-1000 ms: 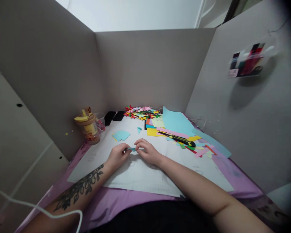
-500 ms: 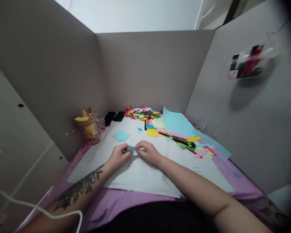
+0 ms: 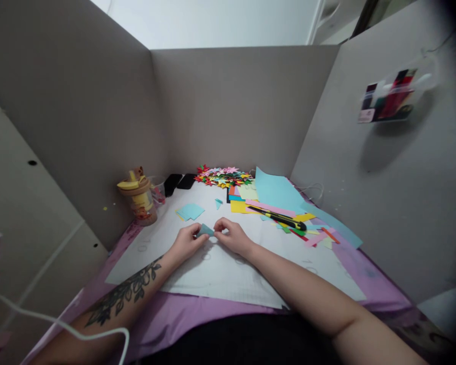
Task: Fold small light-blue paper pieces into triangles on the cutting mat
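At the far left of the table [image 3: 163, 324], a lidded tumbler [image 3: 140, 205] stands apart from the paper work. To its right, a few light-blue squares [image 3: 192, 211], with a yellow edge showing under them, lie flat on the white sheet [image 3: 144, 268]; they look unfolded, so I judge that this part of the work is not yet begun.

Just in front of them, the left hand [image 3: 187, 240] pinches a small blue paper piece [image 3: 204, 230] between thumb and fingers. The piece sits between the two hands, over the middle of the white sheet, and looks partly folded, though it is too small to count the creases. Beyond it, a little folded blue bit [image 3: 218, 204] lies alone, apparently shaped but not joined to anything.

Farther back, a heap of many-coloured paper stars [image 3: 223, 177] seems to be the finished share, and a large one. The right hand [image 3: 231, 238] has thumb and finger at the blue piece's right tip; whether they grip it or only touch it, I cannot tell.

Right of that, a stack of coloured paper [image 3: 243, 205], a cutter knife [image 3: 279, 218] lying across offcuts [image 3: 319, 237], and a big blue sheet [image 3: 275, 188] suggest plenty of uncut stock.
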Tool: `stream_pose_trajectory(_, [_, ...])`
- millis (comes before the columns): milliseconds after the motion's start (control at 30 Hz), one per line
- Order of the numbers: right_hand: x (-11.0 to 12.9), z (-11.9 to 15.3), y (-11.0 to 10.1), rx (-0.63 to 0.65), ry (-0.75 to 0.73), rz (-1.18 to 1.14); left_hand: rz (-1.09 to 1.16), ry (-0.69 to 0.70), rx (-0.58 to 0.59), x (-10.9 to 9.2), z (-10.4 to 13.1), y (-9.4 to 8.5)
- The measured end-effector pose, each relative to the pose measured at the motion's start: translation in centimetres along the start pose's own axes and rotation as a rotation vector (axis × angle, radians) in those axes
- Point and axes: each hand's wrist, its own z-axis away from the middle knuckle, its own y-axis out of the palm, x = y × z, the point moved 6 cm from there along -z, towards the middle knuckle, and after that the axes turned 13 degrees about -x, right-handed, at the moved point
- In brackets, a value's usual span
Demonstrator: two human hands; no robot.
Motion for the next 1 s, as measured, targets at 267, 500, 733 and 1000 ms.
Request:
stream_pose_trajectory(267, [-1.1,0.1,2.0,0.088,0.203,-0.242,0.159,-0.082,-0.089,0.6,-0.2,0.0])
stream_pose_trajectory(500, [-1.6,0.0,2.0,-0.027,0.403,-0.450,0.307,-0.160,0.016,0.7,0.2,1.2])
stream_pose_trajectory(733, [-1.6,-0.1,1.8,-0.076,0.373,-0.437,0.301,-0.156,0.043,0.4,0.5,1.5])
stream_pose_trajectory(1000, [-1.8,-0.1,1.0,-0.124,0.341,-0.272,0.115,-0.007,-0.001,0.2,0.6,1.0])
